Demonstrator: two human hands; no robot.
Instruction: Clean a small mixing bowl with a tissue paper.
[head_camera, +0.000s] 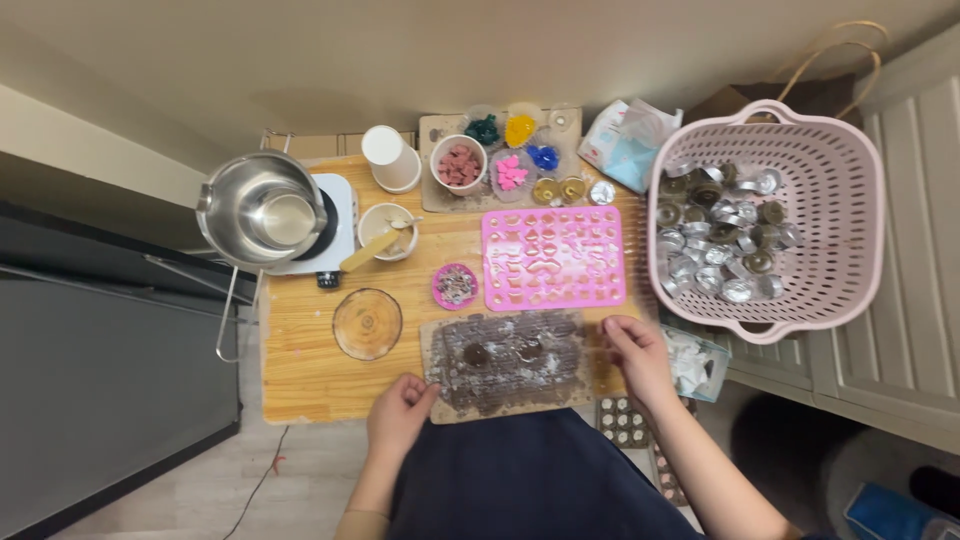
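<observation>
Dark mould tray (508, 362) — near edge of the wooden worktop (310, 370), long axis left to right. Left hand (398, 412) pinches its left end, right hand (637, 352) its right end; fingers curled closed on the rim — both equally near.

Left hand (398, 410) and right hand (637, 352) grip a dusty board (505, 365).

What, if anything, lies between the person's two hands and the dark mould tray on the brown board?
Nothing visible does: the left hand and right hand already touch opposite ends of the brown board carrying the dark rectangular mould tray.
</observation>
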